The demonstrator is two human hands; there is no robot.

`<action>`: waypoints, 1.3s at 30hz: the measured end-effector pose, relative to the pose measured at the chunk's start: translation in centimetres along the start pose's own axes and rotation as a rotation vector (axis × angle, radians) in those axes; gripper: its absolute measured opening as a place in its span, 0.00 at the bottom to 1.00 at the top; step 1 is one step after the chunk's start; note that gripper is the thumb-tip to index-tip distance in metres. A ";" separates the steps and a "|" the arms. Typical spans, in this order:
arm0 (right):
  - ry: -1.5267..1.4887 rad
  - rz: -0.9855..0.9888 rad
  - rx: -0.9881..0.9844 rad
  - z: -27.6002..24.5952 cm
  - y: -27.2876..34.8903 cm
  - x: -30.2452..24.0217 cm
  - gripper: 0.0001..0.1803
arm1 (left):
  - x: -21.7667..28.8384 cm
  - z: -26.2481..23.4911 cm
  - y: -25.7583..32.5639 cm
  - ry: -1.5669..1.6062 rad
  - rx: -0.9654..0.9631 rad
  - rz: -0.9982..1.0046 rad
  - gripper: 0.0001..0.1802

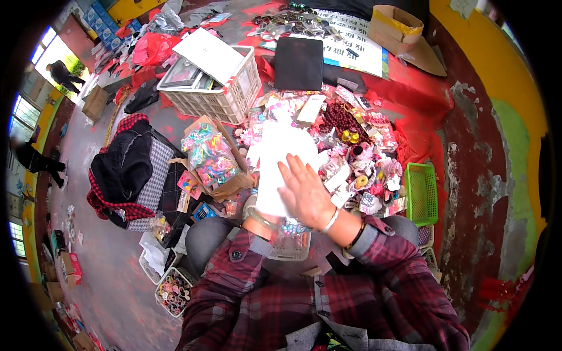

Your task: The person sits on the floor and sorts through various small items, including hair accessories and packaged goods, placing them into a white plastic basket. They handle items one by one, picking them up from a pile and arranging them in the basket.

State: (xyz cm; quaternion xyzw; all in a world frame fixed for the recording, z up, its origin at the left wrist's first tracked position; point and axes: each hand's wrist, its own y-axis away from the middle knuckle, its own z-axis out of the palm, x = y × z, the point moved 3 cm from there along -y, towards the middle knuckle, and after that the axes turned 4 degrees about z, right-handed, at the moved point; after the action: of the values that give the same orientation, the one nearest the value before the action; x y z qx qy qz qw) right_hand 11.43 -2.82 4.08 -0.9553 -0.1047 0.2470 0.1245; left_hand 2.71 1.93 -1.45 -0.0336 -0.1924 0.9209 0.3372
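Observation:
A bright white sheet-like thing (pixel 281 152), too washed out to tell paper from plastic or cloth, is in front of me above a heap of small accessories (pixel 363 169). My right hand (pixel 304 196) lies over its lower right part, fingers stretched and somewhat apart. My left hand goes under or behind the white thing; only the wrist, with a pale bangle, shows, and its fingers are hidden. The heap around it holds dark red beads (pixel 342 120), yellow round pieces (pixel 350 137), hair ties and small packets.
To the left stand a cardboard box of colourful bagged items (pixel 213 158) and dark clothes (pixel 126 169). Behind are a white plastic crate (pixel 234 96) and a black flat case (pixel 299 64). A green basket (pixel 421 193) is at right; a small basket of trinkets (pixel 175 291) sits lower left.

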 end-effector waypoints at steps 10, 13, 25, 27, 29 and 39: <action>-0.084 0.263 0.081 -2.8 -2.4 5.3 0.32 | -2.8 -0.9 2.2 -0.554 0.555 -0.347 0.24; -0.240 0.353 0.003 -4.1 -2.7 6.4 0.30 | -2.9 1.4 1.8 -0.439 0.539 -0.478 0.25; -0.252 0.595 0.333 -5.3 -2.6 9.3 0.25 | -2.1 1.8 1.8 -0.829 0.268 -0.582 0.33; -0.418 0.569 0.310 -5.1 -2.5 9.8 0.24 | -2.0 1.5 1.9 -0.831 0.295 -0.597 0.34; -0.543 0.492 0.217 -4.3 -2.6 10.3 0.24 | -2.0 1.6 1.9 -0.790 0.320 -0.617 0.35; -0.296 0.585 0.457 -5.2 -2.6 10.5 0.26 | -2.0 1.1 1.8 -0.953 0.302 -0.581 0.33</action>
State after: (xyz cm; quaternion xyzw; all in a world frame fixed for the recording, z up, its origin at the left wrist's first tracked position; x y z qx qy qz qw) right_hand 22.62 1.36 4.58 -0.8466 0.2127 0.4237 0.2417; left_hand 2.91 -0.97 -1.26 0.4874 -0.1907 0.7215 0.4534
